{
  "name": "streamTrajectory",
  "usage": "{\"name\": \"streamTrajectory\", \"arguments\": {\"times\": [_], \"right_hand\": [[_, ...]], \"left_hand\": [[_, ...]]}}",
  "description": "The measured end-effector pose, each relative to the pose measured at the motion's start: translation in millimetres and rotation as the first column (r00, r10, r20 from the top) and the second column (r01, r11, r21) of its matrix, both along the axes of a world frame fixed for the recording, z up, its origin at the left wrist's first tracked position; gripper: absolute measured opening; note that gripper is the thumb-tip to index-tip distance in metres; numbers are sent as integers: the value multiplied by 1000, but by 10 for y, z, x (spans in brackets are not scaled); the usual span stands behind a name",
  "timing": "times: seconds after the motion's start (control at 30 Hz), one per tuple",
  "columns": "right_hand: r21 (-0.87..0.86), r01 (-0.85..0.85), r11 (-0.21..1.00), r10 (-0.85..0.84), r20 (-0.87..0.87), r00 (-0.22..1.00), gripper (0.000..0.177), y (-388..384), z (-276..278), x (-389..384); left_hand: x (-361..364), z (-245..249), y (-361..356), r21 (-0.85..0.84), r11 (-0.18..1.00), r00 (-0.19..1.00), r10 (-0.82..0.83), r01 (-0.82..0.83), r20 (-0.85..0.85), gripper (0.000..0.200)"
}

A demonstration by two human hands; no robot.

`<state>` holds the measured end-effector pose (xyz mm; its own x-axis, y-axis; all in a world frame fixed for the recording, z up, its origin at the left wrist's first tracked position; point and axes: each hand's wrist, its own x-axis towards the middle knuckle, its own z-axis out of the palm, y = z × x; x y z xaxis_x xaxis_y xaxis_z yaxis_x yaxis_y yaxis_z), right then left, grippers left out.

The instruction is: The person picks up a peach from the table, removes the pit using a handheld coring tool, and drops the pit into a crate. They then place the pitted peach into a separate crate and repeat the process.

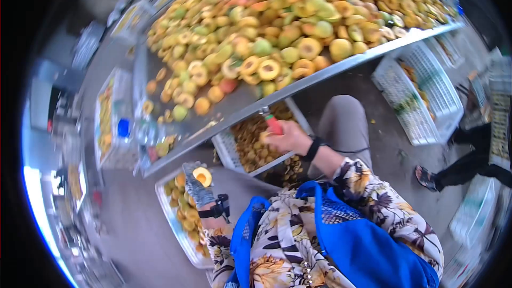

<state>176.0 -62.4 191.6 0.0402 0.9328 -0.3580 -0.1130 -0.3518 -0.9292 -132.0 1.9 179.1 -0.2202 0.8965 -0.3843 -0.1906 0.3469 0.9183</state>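
The fruit half [201, 176] is at the lower left of the frame, cut face toward the camera, with a darker brown-orange centre. The left hand [198, 194], in a grey glove, grasps it; separate finger positions cannot be told. Both lie over the upper end of a white crate [172, 223] containing yellow fruit pieces.

Near the centre, the right hand [288, 137] has its fingers clenched around the red handle of a tool [274, 124]. The tool's metal end points up toward the table edge [298, 89] and is apart from the fruit half.

Step in hand, as judged: the piece is held and the tool is gripped, with no contact between them. From this position, a move bringing the two together calls for a steady left grasp, the cut face accessible, and the metal end directed away from the gloved fingers.

Below the table edge, a second crate [228, 152] contains small brownish pieces. Above it, a heap of fruit [298, 21] spans the upper frame. White baskets [421, 117] stand at the upper right; another person's leg [469, 160] shows at the right edge.
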Motion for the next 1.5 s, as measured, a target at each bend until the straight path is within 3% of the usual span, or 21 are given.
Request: {"name": "streamTrajectory", "arguments": {"times": [0.03,0.07,0.1,0.13,0.2,0.23,0.3,0.33,0.37,0.4,0.43,0.47,0.57,0.67,0.77,0.87,0.93,1.03,1.13,1.2,1.5], "right_hand": [[71,-37,997,5,402,916,26,-8,-239,59],[139,-87,986,-44,733,678,23,-3,-511,121],[126,-80,989,-45,762,646,28,-67,-621,166],[117,-65,991,-54,794,605,32,-100,-756,167],[180,-63,982,-102,775,624,29,-73,-930,62],[233,-47,971,-151,758,634,27,-98,-946,3],[208,-71,976,-102,715,691,23,-62,-859,-121],[190,-90,978,-61,666,743,19,-18,-773,-155],[244,-95,965,-83,628,774,16,-18,-726,-184],[237,-133,962,-48,630,775,16,-23,-663,-184],[245,-141,959,-48,634,772,17,-44,-576,-189],[252,-149,956,-48,639,768,19,-70,-498,-192],[326,-161,931,-95,645,758,26,-174,-467,-124],[322,-128,938,-118,645,755,28,-286,-391,-44],[298,-100,949,-112,617,779,30,-316,-334,-1],[311,4,950,-154,461,874,29,-209,-317,-65],[292,52,955,-163,371,914,28,-95,-195,-143],[412,-2,911,-166,372,913,27,74,38,-310],[348,-151,925,-10,421,907,29,149,234,-485],[334,-244,910,36,524,851,27,140,180,-582],[360,-263,895,-17,617,787,23,-232,-35,-621]], "left_hand": [[-339,-78,-93,92,996,968,35,-13,-249,39],[-675,-153,-153,171,985,874,77,7,-481,42],[-965,-52,-175,-85,993,575,-119,85,-809,39],[-1199,-46,-152,-351,935,174,-354,48,-919,37],[-1158,186,-266,-47,983,201,-84,179,-976,35],[-1171,190,-187,-52,984,197,-86,171,-977,35],[-996,189,321,275,893,464,86,357,-881,32],[-696,313,542,263,887,473,58,380,-879,30],[-456,416,803,230,782,239,107,579,-965,32],[-164,417,1105,281,657,198,201,699,-960,34],[92,356,1397,248,650,177,174,718,-969,42],[501,549,1519,18,745,51,-22,667,-998,49],[1128,552,2000,-460,642,-269,-378,613,-886,64],[1228,30,2351,-523,581,-369,-372,624,-852,56],[1015,-101,2505,-568,556,-252,-543,607,-801,56],[694,60,2090,-216,711,408,-594,669,-693,50],[643,457,1469,77,808,790,-545,584,-282,50],[637,436,906,443,789,727,-589,426,352,46],[773,240,502,135,975,724,-222,177,653,40],[879,288,175,-32,969,775,-175,244,607,48],[1162,92,-77,274,944,799,-305,183,518,33]]}}
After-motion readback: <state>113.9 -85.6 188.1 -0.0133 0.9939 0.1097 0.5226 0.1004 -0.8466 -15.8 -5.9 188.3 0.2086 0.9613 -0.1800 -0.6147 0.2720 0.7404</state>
